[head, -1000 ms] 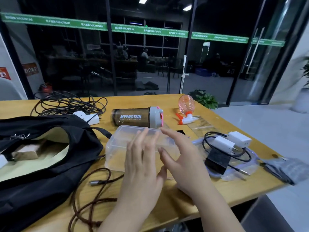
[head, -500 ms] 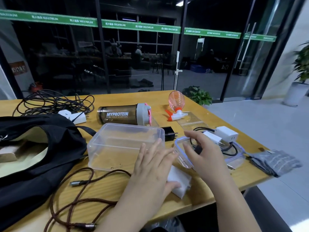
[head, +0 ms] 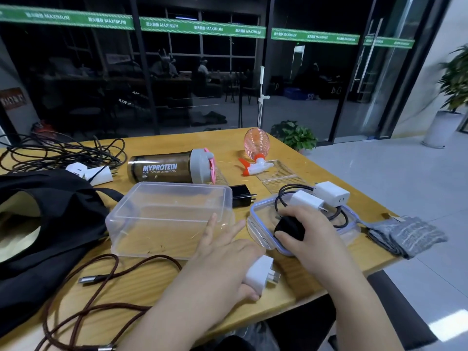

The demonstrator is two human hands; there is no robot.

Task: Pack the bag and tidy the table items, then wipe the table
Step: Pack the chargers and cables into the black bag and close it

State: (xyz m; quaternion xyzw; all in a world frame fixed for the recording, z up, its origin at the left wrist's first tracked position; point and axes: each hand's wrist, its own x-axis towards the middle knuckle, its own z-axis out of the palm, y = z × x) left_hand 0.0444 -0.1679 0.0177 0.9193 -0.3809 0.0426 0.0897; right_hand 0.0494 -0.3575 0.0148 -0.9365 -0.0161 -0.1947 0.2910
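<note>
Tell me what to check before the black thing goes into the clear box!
1. Right hand grips the black charger: ok.
2. Clear box open on top: ok.
3. Box has room inside: ok.
4. Left hand out of the way: not ok, its fingers lie against the box.
5. Black cable free of the charger: cannot tell.
6. White plug under the left hand held firmly: cannot tell.

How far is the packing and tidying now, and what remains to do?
Little looks done: the clear box is empty and the black bag lies open. In hand: the right hand grips a black charger over the box lid; the left hand holds a white charger. Left: the cables, the shaker bottle, the spray bottle, then wiping with the grey cloth.
</note>
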